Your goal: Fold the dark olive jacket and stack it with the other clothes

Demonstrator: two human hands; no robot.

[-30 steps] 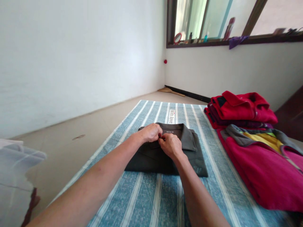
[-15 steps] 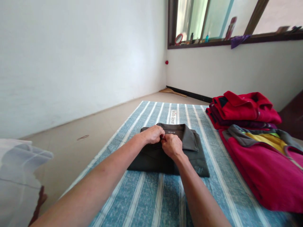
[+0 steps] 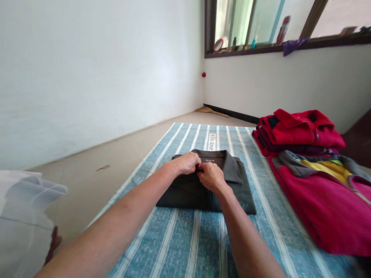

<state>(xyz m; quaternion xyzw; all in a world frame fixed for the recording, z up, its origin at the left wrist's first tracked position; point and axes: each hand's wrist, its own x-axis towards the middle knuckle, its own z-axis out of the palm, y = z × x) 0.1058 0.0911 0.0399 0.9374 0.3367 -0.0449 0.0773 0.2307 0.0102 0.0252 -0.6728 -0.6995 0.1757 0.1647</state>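
Note:
A dark grey-green collared shirt (image 3: pixel 232 195) lies folded in a flat rectangle on the blue-and-white striped cloth (image 3: pixel 179 247), its collar toward the far side. My left hand (image 3: pixel 188 163) is closed on the front of the collar, fingers pinching the fabric. Right beside it, my right hand (image 3: pixel 211 175) also pinches the collar front, thumb and fingers together. The two hands nearly touch at the neck opening. Whatever lies between the fingertips, perhaps a button, is hidden. Small printed marks show inside the collar.
On the right sit folded red and purple clothes (image 3: pixel 304 131) in a stack, with a pink jacket (image 3: pixel 327 208) in front. A white sheer fabric (image 3: pixel 23 216) hangs at the lower left. Small items, including a red-rimmed mirror (image 3: pixel 218 45), stand on the window sill.
Both hands stay at the collar with only slight finger movement. The view has shifted a little; the shirt lies in the same place.

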